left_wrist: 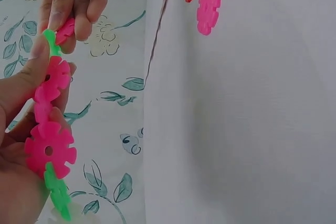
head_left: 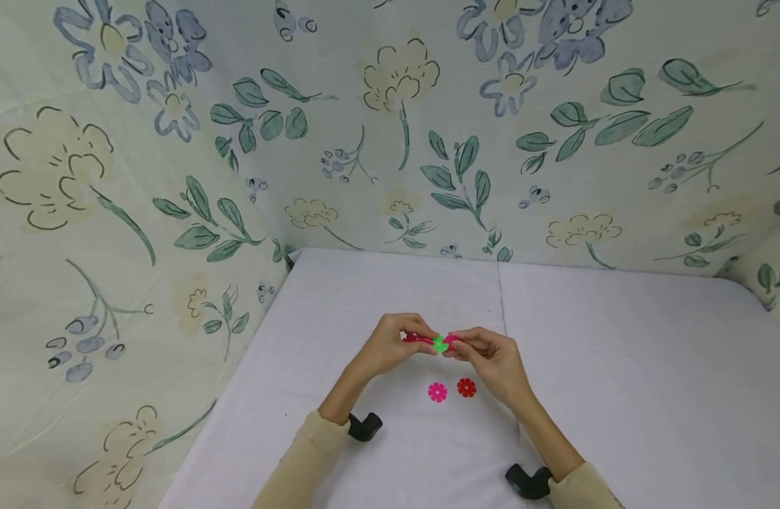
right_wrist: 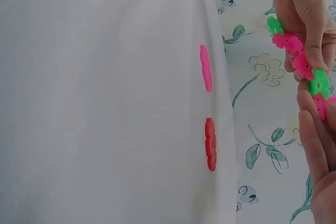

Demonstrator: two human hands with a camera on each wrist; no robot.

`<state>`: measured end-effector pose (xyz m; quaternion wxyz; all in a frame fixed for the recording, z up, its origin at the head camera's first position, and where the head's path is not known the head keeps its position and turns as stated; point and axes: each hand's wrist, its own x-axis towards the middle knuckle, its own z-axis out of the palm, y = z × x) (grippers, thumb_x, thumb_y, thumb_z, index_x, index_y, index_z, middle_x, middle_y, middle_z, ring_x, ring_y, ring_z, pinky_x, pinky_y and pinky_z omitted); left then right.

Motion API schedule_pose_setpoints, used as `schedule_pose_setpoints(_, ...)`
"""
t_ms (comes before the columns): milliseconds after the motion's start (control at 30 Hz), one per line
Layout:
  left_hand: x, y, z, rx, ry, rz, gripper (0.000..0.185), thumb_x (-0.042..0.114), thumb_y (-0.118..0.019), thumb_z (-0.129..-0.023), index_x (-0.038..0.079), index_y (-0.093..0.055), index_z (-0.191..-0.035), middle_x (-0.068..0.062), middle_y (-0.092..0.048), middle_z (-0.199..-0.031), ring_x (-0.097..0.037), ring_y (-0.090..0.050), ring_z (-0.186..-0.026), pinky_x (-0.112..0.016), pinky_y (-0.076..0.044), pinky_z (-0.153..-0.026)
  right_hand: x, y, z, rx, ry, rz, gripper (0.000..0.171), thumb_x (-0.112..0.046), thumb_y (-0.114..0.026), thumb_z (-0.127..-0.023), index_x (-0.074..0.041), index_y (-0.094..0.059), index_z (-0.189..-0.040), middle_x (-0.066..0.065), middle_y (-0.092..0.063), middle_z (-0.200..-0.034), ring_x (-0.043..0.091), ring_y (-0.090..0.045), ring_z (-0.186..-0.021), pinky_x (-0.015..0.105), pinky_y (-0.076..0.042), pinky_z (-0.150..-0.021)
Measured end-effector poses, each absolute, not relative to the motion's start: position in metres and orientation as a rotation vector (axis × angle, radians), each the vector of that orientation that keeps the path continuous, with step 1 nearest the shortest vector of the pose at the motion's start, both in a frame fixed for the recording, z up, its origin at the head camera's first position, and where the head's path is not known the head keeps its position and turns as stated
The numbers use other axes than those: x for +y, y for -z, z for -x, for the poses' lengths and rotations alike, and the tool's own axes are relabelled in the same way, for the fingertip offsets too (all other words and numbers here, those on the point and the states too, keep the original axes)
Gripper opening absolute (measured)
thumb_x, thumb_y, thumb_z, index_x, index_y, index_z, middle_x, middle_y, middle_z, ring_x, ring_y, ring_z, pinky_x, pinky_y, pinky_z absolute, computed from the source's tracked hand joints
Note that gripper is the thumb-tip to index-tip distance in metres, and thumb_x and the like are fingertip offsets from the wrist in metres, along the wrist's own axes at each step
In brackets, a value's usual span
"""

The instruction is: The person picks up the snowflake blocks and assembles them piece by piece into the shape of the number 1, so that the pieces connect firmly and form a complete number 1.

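Note:
My left hand (head_left: 385, 348) grips a chain of interlocking plastic flower discs, held between thumb and fingers. In the left wrist view the chain shows several pink discs (left_wrist: 51, 150) with a green disc (left_wrist: 58, 195) at its lower end. Another green disc (head_left: 439, 345) sits at the right end of the grip, between the two hands. My right hand (head_left: 497, 359) pinches a pink disc (right_wrist: 322, 107), whose edge meets that green one. Fingers partly cover the chain. Below the hands, a loose pink disc (head_left: 437, 392) and a red disc (head_left: 466, 387) lie flat, side by side.
A white cloth covers the table (head_left: 593, 367), with a seam running front to back near its middle. Flower-printed fabric (head_left: 339, 141) hangs behind and at the left. Black bent pieces (head_left: 366, 427) show beside each sleeve cuff.

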<state>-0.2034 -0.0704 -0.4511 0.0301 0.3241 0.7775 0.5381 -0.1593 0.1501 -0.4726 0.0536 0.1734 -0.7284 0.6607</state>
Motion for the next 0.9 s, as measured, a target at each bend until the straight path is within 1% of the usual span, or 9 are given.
schedule_pose_setpoints(167, -0.076, 0.453, 0.203, 2.458, -1.544, -1.011, 0.02, 0.018, -0.079, -0.078, 0.013, -0.077, -0.098, 0.003, -0.073, -0.089, -0.007, -0.056, -0.075, -0.024, -0.051, -0.063, 0.151, 0.475, 0.158, -2.277, -1.986, -0.545, 0.024, -0.008, -0.067, -0.089, -0.001, -0.068, -0.111, 0.02, -0.073, -0.102, 0.025, -0.074, -0.085, 0.026, -0.058, -0.077)
schedule_pose_setpoints(433, -0.077, 0.453, 0.203, 2.465, -1.46, -0.943, 0.022, 0.022, -0.079, -0.078, 0.02, -0.076, -0.1, 0.008, -0.073, -0.091, -0.011, -0.058, -0.078, -0.029, -0.052, -0.069, 0.154, 0.479, 0.154, -2.328, -1.832, -0.558, 0.027, -0.013, -0.069, -0.088, -0.011, -0.07, -0.115, 0.011, -0.074, -0.104, 0.014, -0.073, -0.088, 0.021, -0.056, -0.081)
schedule_pose_setpoints(533, -0.078, 0.453, 0.203, 2.463, -1.451, -0.928, 0.022, 0.024, -0.079, -0.078, 0.02, -0.076, -0.1, 0.007, -0.074, -0.092, -0.012, -0.058, -0.079, -0.029, -0.051, -0.071, 0.154, 0.481, 0.154, -2.297, -1.84, -0.564, 0.028, -0.012, -0.069, -0.088, -0.01, -0.069, -0.116, 0.012, -0.073, -0.105, 0.014, -0.074, -0.087, 0.022, -0.056, -0.08)
schedule_pose_setpoints(633, -0.077, 0.454, 0.202, 2.47, -1.428, -0.927, 0.023, 0.025, -0.079, -0.079, 0.019, -0.076, -0.101, 0.007, -0.074, -0.094, -0.011, -0.06, -0.082, -0.03, -0.052, -0.075, 0.154, 0.483, 0.155, -2.253, -1.865, -0.562, 0.028, -0.009, -0.069, -0.088, -0.007, -0.069, -0.115, 0.015, -0.073, -0.105, 0.016, -0.074, -0.085, 0.024, -0.057, -0.078)
schedule_pose_setpoints(767, -0.074, 0.455, 0.201, 2.51, -1.408, -0.963, 0.028, 0.023, -0.078, -0.081, 0.015, -0.074, -0.107, 0.006, -0.072, -0.102, -0.012, -0.062, -0.093, -0.03, -0.055, -0.082, 0.154, 0.485, 0.155, -2.223, -1.9, -0.525, 0.027, -0.008, -0.069, -0.087, -0.002, -0.069, -0.113, 0.019, -0.072, -0.104, 0.017, -0.074, -0.083, 0.026, -0.058, -0.075)
schedule_pose_setpoints(900, -0.068, 0.455, 0.198, 2.571, -1.387, -1.057, 0.037, 0.02, -0.078, -0.08, 0.014, -0.07, -0.116, 0.003, -0.069, -0.11, -0.012, -0.063, -0.104, -0.024, -0.055, -0.087, 0.153, 0.484, 0.155, -2.216, -1.937, -0.439, 0.027, -0.008, -0.07, -0.087, 0.0, -0.07, -0.112, 0.022, -0.072, -0.104, 0.018, -0.074, -0.081, 0.026, -0.058, -0.073)
